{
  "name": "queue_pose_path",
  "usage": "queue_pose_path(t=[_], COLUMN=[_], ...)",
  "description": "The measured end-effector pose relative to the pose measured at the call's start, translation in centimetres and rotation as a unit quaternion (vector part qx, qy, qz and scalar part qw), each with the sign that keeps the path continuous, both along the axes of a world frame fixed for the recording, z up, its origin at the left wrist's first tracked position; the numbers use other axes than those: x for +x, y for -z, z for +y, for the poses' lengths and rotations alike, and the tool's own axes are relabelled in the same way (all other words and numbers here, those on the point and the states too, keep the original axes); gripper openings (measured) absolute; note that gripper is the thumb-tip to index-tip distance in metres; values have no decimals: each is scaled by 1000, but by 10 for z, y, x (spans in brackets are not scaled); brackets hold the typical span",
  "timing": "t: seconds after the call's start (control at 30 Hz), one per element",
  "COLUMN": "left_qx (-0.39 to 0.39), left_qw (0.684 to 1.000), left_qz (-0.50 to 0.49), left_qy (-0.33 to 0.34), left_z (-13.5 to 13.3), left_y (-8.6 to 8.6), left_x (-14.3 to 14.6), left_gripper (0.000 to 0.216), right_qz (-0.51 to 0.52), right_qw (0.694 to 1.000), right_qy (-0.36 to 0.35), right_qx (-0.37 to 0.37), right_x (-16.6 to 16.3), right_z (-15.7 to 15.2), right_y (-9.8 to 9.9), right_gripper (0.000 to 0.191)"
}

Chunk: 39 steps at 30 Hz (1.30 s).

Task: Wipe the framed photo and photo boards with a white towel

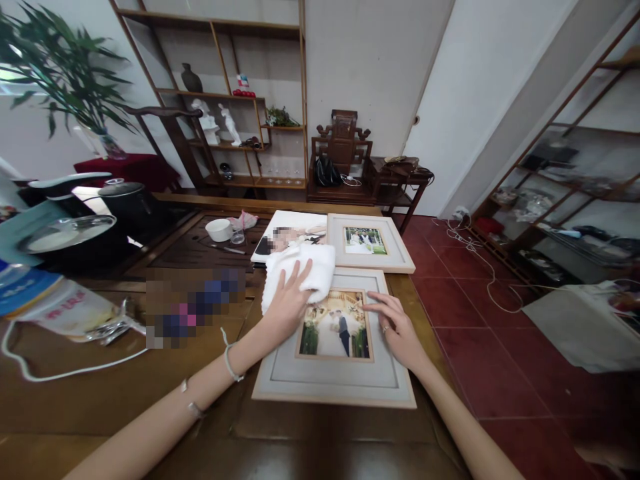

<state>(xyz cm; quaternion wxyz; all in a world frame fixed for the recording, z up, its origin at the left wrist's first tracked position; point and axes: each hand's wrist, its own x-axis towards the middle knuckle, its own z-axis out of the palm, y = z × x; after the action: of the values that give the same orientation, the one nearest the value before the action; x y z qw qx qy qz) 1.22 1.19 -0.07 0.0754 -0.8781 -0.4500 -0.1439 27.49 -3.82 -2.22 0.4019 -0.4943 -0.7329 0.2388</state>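
Note:
A pale framed photo (334,377) lies flat on the wooden table (125,393) in front of me. A white cloth (320,263) rests on the frame's upper left corner. My left hand (287,300) lies flat on the cloth with its fingers stretched out, pressing it down. Resting on the frame's right side, fingers flat and slightly spread, is my right hand (395,327), with a ring on one finger. A second framed photo (367,241) lies just beyond, and a third picture (285,233) sits to its left.
A white cup (219,229) and small glass stand on a dark tea tray (200,250). Pots with lids (123,193), packets (60,307) and a white cable (75,373) crowd the table's left. The red tiled floor (480,333) lies right, with shelves and a carved chair (343,157) behind.

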Motion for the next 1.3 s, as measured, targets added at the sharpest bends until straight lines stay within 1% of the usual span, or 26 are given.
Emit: queue_pose_path(t=[0.07, 0.13, 0.2, 0.27, 0.37, 0.5, 0.57, 0.63, 0.7, 0.77, 0.87, 0.93, 1.0, 1.1, 1.17, 1.2, 1.23, 1.3], left_qx=[-2, -5, -6, -3, -16, -82, -119, -148, -168, -170, -125, -82, -43, 2, -2, -19, -42, -83], left_qw=[1000, 997, 994, 993, 991, 984, 976, 969, 964, 966, 984, 993, 998, 1000, 998, 996, 992, 985], left_qz=[26, 67, 98, 114, 130, 157, 179, 190, 189, 175, 119, 77, 44, 23, 50, 75, 101, 139], left_qy=[8, 33, 45, 40, 18, 3, 22, 58, 84, 80, 55, 43, 25, 20, 40, 49, 57, 59], left_z=[2, 1, -4, -13, -33, -68, -87, -102, -108, -103, -76, -52, -30, -8, -5, -7, -12, -30], left_y=[-1, 1, 3, 4, 2, -4, -8, -13, -18, -22, -22, -18, -12, -5, -5, -6, -8, -10], left_x=[-2, -3, -2, 1, 7, 13, 13, 12, 13, 16, 19, 17, 12, 5, 3, 3, 4, 6], left_gripper=[35, 36, 37, 37, 35, 33, 36, 44, 53, 52, 49, 48, 42, 35, 36, 38, 41, 50], right_qz=[2, 3, 4, 6, 6, 6, 6, 6, 4, 1, 3, 7, 10, 6, 4, 5, 6, 7], right_qw=[1000, 1000, 1000, 1000, 1000, 1000, 1000, 1000, 1000, 1000, 1000, 1000, 1000, 1000, 1000, 1000, 1000, 1000], right_qy=[2, 5, 8, 12, 16, 17, 18, 18, 18, 19, 15, 12, 13, 14, 15, 16, 16, 16], right_qx=[1, 0, 0, -3, -2, 1, 0, 2, 7, 13, 20, 22, 20, 15, 14, 14, 14, 13], right_x=[-1, -1, -1, -2, -2, -2, -2, -1, -1, -1, -2, -2, -1, -1, -1, -1, -1, -2], right_z=[0, 0, 1, 1, 1, 1, 2, 2, 3, 3, 2, 1, 1, 1, 1, 1, 1, 1], right_y=[0, -1, -1, 0, 1, 2, 2, 3, 4, 4, 3, 3, 3, 4, 4, 4, 3, 3], right_gripper=[49, 48, 46, 46, 47, 47, 47, 49, 50, 50, 51, 52, 52, 53, 52, 52, 52, 51])
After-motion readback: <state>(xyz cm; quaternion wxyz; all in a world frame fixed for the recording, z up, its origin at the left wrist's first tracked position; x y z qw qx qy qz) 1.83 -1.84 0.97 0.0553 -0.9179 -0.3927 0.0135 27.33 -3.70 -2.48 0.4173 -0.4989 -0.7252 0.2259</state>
